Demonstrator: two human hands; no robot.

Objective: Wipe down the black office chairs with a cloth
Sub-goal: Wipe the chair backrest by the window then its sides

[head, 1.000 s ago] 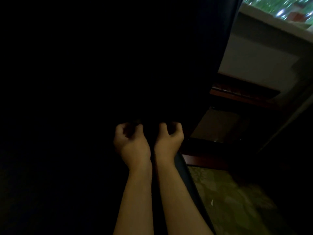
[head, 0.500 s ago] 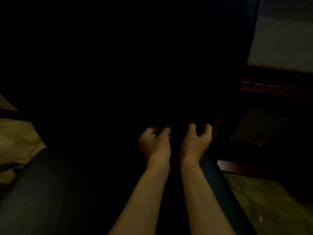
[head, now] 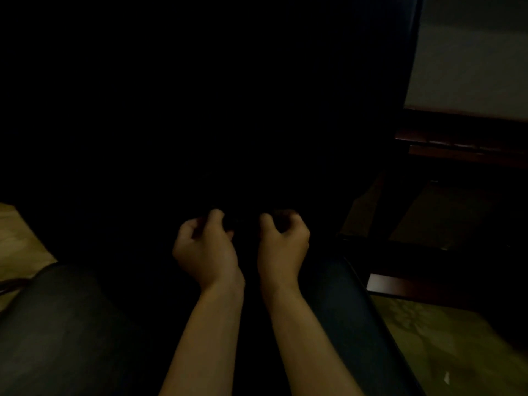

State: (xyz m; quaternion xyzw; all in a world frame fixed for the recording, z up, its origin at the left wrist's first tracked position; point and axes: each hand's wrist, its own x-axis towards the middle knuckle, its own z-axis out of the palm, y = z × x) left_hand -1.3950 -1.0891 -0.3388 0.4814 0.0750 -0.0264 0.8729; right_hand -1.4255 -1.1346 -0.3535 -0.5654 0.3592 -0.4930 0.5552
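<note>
Both hands reach forward side by side over the seat of a black office chair [head: 71, 324], whose dark cushion spreads from the lower left across to a rounded right edge beside the right forearm. The left hand [head: 204, 250] and the right hand [head: 283, 244] sit close together, knuckles up, fingers curled in towards the palms as if bunching something between them. The cloth itself cannot be made out: the space in front of the fingertips is near-black, so whether either hand is really gripping fabric — or just curled on nothing — is not something these pictures settle. The relation that matters for the next stroke is simple enough: the chair's backrest [head: 257, 95] rises directly ahead of the hands as a tall dark mass filling the upper middle of the view, its long axis running up and away, while the seat lies under and behind the wrists. Neither hand is clearly nearer the backrest; they are about level, the right one closer to the chair's right edge. My guess is that the wipe now concerns the join of seat and back, or the lower back. To the right stands dark red-brown wooden furniture [head: 463, 144] against a pale wall [head: 471, 52], with patterned flooring [head: 443, 338] below. No brand, label or writing can be read anywhere.
</note>
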